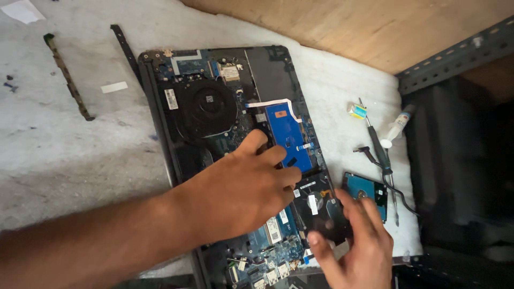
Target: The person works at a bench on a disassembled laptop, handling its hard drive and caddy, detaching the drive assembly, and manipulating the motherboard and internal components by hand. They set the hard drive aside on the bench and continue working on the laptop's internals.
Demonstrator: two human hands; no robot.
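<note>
An opened laptop base [267, 67] lies on a grey-white mat, its inner parts showing: a black round fan [209, 107], a blue board [286, 131], and circuit boards near the front [273, 251]. My left hand [241, 187] rests flat on the middle of the laptop, fingers touching the blue board's lower edge. My right hand [356, 241] is at the laptop's front right corner, its fingers on a black part [318, 206] seated there. I cannot tell whether it grips that part. A bare hard drive [369, 192] lies just right of the laptop.
A screwdriver [377, 142], a small syringe [396, 128], a black cable [369, 155] and a small yellow-blue item [357, 111] lie on the mat at right. Two thin strips [67, 75] [124, 45] and a white tape piece [114, 86] lie left. A metal shelf rail [455, 56] stands at right.
</note>
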